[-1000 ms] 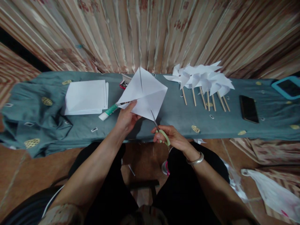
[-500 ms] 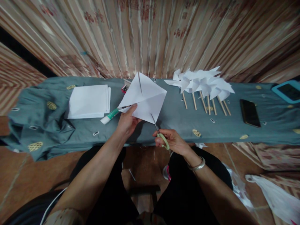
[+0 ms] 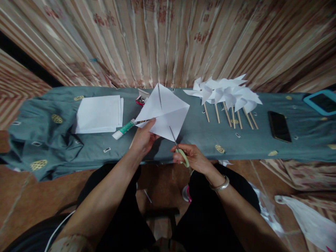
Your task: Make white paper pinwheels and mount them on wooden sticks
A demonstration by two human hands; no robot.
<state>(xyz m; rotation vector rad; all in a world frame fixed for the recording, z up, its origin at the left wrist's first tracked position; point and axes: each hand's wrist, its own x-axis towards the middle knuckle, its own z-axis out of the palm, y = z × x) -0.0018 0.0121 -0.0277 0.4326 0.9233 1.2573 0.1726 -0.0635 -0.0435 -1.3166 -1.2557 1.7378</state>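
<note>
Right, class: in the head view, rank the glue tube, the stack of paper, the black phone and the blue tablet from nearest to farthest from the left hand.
1. Glue tube, just left of the left hand.
2. Stack of paper, farther left.
3. Black phone, far right.
4. Blue tablet, at the right edge.

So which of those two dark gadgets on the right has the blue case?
The tablet at the far right edge, farthest from the right hand, has a bright blue rim. The phone, lying nearer the pinwheels, is plain black with no coloured border.
</note>
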